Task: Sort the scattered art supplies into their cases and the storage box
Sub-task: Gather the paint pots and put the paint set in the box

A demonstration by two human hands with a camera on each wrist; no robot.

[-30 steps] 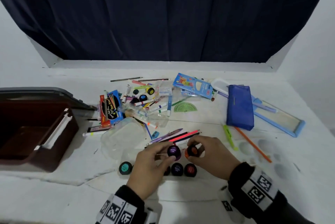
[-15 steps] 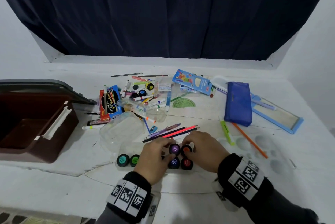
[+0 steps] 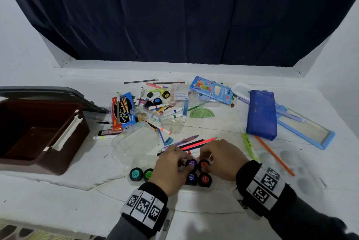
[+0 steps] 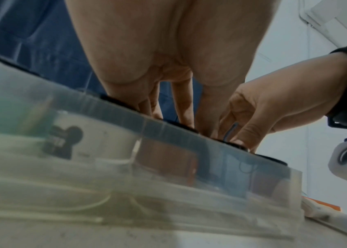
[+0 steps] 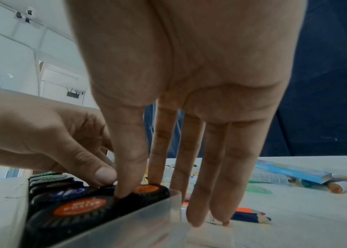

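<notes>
Head view: left hand (image 3: 171, 167) pinches the purple pot (image 3: 192, 163) and right hand (image 3: 221, 159) the orange pot (image 3: 204, 164) into the clear case (image 3: 139, 160); box (image 3: 38, 132) unfilled, most supplies unsorted.

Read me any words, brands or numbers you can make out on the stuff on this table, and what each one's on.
"NEON": on the blue pencil box.
"12": on the clear case beneath that box.
Cursive lettering on the red and black pencil pack: too blurred to read.
Paint pot lids, such as the red-lidded pot: print too blurred.
Wristband squares: coded patterns, not words.
</notes>
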